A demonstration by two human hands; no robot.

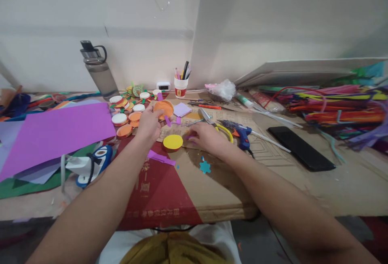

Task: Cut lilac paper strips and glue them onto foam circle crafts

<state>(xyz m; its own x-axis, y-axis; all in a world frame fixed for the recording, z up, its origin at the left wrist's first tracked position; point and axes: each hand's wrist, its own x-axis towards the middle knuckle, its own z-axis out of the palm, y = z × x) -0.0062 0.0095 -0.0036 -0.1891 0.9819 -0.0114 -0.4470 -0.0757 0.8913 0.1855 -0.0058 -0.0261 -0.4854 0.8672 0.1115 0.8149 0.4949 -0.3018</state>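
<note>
My left hand (149, 122) is closed on the edge of a round orange disc (164, 109), which is held tilted above the cardboard. A purple strip (167, 121) hangs at the disc's lower edge. My right hand (203, 135) is closed, its fingertips on a small purple piece (190, 137) that they partly hide. Between the hands and nearer to me lies a yellow disc (173, 142). Purple strips (161, 158) rest on the red part of the cardboard, and a teal star-like cutout (205, 166) lies to their right.
Yellow-handled scissors (224, 131) and a blue glue gun (243, 135) lie just right of my right hand. Farther right is a black phone (300, 147). Orange and white discs (119, 119), purple paper (60, 135) and a bottle (101, 74) stand or lie left.
</note>
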